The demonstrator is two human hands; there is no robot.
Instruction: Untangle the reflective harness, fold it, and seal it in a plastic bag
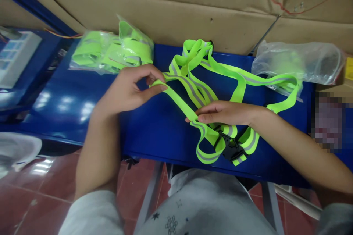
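Note:
A neon-yellow reflective strap harness [237, 77] with grey stripes lies spread over the blue table [160, 132]. My left hand [129, 88] pinches one strap end between thumb and fingers, lifted slightly above the table. Palm down, my right hand [223, 113] has its fingers closed over another strap near the middle. A black plastic buckle [231, 148] joins straps just below my right hand, near the table's front edge.
Clear bags of folded neon straps [113, 49] lie at the back left. A mostly empty clear plastic bag [300, 62] sits at the back right. Cardboard [193, 14] lines the wall behind. A white box [16, 56] stands far left. Red floor tiles [33, 191] show below.

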